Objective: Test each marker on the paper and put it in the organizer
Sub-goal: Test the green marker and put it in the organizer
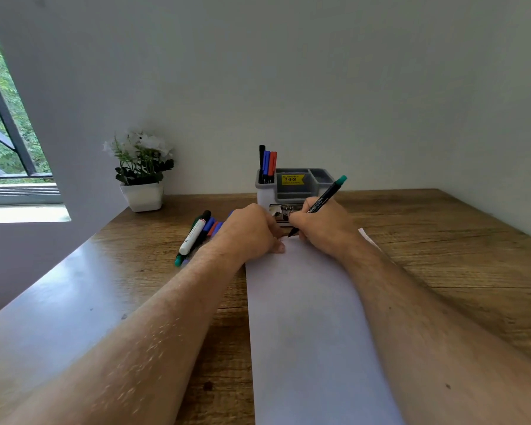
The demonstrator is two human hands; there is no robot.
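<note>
My right hand (pixel 322 228) grips a black marker with a teal end (pixel 325 199), its tip down on the far end of the white paper (pixel 307 317). My left hand (pixel 252 231) rests on the paper's far left corner with curled fingers; whether it holds a cap is hidden. A pile of markers (pixel 196 234) lies left of that hand: a white one, a black one, blue and red ones, a teal-ended one. The grey and white organizer (pixel 292 188) stands behind the hands, with a black, a blue and a red marker (pixel 268 164) upright in its left cup.
A white pot with artificial flowers (pixel 141 179) stands at the back left of the wooden table (pixel 457 240). The wall runs behind the table. A window (pixel 10 142) lies to the far left. A yellow price sticker (pixel 292 179) is on the organizer.
</note>
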